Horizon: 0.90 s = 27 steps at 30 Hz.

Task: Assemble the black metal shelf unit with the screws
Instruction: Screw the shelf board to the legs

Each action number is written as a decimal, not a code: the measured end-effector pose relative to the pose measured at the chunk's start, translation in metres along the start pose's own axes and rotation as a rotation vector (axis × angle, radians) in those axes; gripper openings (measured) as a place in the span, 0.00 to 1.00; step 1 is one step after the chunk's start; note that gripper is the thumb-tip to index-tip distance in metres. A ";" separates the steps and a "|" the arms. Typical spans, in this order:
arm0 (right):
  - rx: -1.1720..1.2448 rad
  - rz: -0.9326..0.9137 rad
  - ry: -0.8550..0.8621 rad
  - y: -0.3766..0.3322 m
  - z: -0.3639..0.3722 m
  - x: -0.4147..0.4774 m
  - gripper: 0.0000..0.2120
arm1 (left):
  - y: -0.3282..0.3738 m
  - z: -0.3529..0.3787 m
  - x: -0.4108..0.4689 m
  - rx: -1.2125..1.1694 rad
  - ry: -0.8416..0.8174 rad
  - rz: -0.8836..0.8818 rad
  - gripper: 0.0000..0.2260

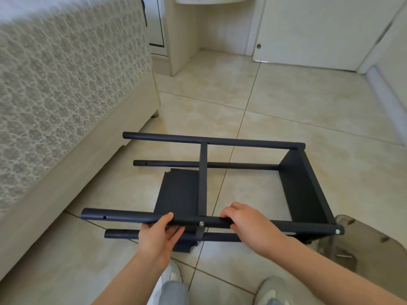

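Nearest me, the person's pale shoes (174,276) stand on the tiled floor (286,111), and both bare forearms reach out over them. The left hand (161,235) has hold of the closest pole (123,217) of the black shelf unit (242,142), with the thumb laid over the top and the fingers (176,233) stretched along underneath. The right hand (244,221) grips the same pole a little further along, its fingers curled over the top. Between the two hands a silver screw (201,224) sits in the pole, and a second screw (337,231) shows at its right-hand end.

The shelf unit lies on its side on the floor, its four poles running left to right. An end panel (304,190) closes it off on the right. A middle panel (178,194) sits at a slant behind a flat crossbar (203,179).

Just beside the right end lies a tan object (370,243); I cannot tell what it is. A bed (55,84) with a patterned cover runs along the left. Farthest off stands a pale cupboard (187,29).
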State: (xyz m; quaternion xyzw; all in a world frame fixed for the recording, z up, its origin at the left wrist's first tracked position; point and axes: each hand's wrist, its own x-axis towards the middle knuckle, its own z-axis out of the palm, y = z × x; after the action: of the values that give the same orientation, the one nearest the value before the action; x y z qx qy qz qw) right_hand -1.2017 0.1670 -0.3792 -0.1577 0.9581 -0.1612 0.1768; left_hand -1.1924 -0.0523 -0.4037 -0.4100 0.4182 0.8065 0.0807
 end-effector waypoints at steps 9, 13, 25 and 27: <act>-0.005 -0.019 -0.038 0.007 -0.014 0.005 0.15 | 0.010 0.009 -0.006 -0.025 -0.049 -0.017 0.13; 0.019 -0.018 -0.032 0.009 -0.022 0.007 0.14 | 0.020 0.014 -0.010 -0.022 -0.060 0.006 0.16; 0.028 -0.019 0.061 0.001 -0.087 -0.003 0.10 | 0.077 0.070 -0.050 0.135 -0.207 0.212 0.15; 0.040 0.003 0.092 -0.001 -0.105 -0.008 0.10 | 0.088 0.086 -0.059 0.185 -0.228 0.268 0.13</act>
State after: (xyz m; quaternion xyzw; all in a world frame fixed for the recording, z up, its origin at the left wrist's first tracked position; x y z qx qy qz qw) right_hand -1.2354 0.1951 -0.2838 -0.1453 0.9620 -0.1871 0.1359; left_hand -1.2467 -0.0316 -0.2798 -0.2476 0.5294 0.8095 0.0568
